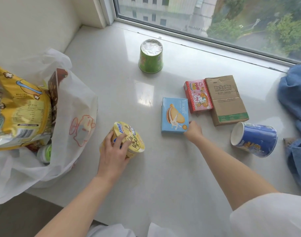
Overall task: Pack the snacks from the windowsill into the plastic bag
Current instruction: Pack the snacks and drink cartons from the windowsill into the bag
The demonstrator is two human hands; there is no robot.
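On the windowsill (146,177), from left to right:
Plastic bag (74,106): white, at the left edge, mouth gaping; a yellow snack packet (21,106) sticks out of it and a small green-and-white bottle (45,153) lies inside.
Left hand (114,151): fingers curled over a yellow cup (132,139) tilted on its side, just right of the bag.
Green cup (151,56): upside down, near the window, well apart from the rest.
Blue biscuit box (174,115): flat, mid-sill.
Right hand (194,130): at the blue box's lower right corner, touching it; fingers hidden, grip cannot be told.
Pink box (198,95): flat, beside the blue box, touching a brown cardboard box (226,100).
Blue cup (254,139): on its side, just below the cardboard box.
Denim cloth (294,106): bunched at the right edge.
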